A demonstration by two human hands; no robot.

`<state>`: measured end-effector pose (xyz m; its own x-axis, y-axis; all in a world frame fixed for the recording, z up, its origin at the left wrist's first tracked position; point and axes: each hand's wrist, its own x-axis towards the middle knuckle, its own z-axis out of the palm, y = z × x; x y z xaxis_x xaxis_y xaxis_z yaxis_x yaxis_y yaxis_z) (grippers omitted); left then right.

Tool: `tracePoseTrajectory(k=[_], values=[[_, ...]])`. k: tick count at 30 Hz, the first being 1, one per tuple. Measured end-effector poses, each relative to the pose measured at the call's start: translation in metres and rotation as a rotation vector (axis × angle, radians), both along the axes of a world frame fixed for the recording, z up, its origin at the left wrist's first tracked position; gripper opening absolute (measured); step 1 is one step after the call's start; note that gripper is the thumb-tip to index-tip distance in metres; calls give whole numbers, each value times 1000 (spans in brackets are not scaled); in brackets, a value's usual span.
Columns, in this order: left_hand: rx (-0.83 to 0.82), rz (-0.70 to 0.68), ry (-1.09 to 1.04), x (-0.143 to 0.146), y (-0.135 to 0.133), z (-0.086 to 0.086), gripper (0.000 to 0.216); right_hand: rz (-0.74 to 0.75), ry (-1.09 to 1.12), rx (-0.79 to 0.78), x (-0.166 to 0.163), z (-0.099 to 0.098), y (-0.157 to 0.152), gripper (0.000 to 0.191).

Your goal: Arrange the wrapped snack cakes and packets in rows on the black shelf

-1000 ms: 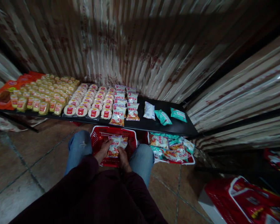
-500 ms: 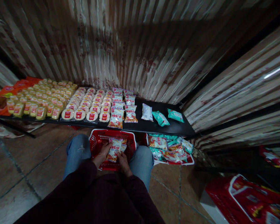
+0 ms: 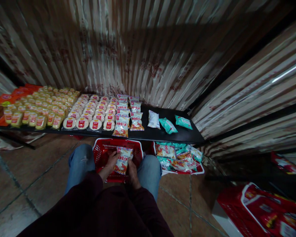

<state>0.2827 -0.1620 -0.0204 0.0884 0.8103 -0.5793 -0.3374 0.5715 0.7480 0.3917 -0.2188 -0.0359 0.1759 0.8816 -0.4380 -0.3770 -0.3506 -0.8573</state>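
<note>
A white and orange snack packet (image 3: 123,160) is held over the red basket (image 3: 97,149) between my knees. My left hand (image 3: 112,161) grips its left edge, and my right hand (image 3: 132,169) closes on the right edge. Both hands have their fingers partly hidden by the packet. On the black shelf (image 3: 148,133) just beyond, matching snack packets (image 3: 121,125) stand in two rows. To their right lie a white packet (image 3: 153,119) and two teal packets (image 3: 168,125), spaced apart.
Round wrapped cakes (image 3: 81,123) and small yellow wrapped cakes (image 3: 41,122) fill the shelf's left part, beside orange bags (image 3: 0,100). A second basket (image 3: 199,170) of mixed packets sits right of my knee. Red packages (image 3: 263,210) lie at lower right. Striped curtains hang behind.
A second packet showing behind the held one is no longer visible. The held packet has turned more upright and shifted slightly right. The whole view has shifted a little.
</note>
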Motion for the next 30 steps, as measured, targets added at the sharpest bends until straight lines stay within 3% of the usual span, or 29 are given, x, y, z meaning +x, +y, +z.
tracePoseTrajectory(k=[10,18,30], values=[[83,-78,-3,6,-1,17,43,-122,-351,40,8,5,-2,56],[191,-182,-18,11,-1,31,49,-154,-406,92,22,18,2,52],[388,-195,47,38,14,51,40,-149,-406,179,41,47,17,46]])
